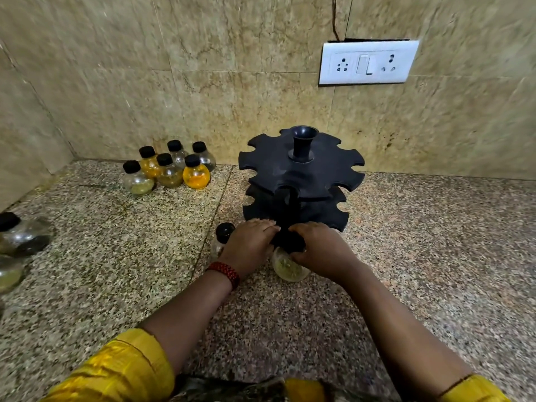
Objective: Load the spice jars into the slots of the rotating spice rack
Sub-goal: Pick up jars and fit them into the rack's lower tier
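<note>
A black 2-tier spice rack [301, 175] stands on a speckled granite counter [435, 256] flecked pink, grey and black. The wall tiles [203, 68] are mottled beige-tan marble. 6 clear jars [169, 169] with black caps hold yellow, orange and greenish spices. A clear jar of pale green spice [288, 268] sits between the hands. A red beaded bracelet [224, 272] circles the left wrist; the sleeves [121, 369] are bright yellow. The socket plate [368, 62] is white.

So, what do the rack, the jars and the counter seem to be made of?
Spice rack: probably matte black plastic, moulded notches, dull sheen. Jars: clear glass or plastic, cannot tell which; contents show through; black caps look plastic. Counter: polished speckled stone, likely granite.
</note>
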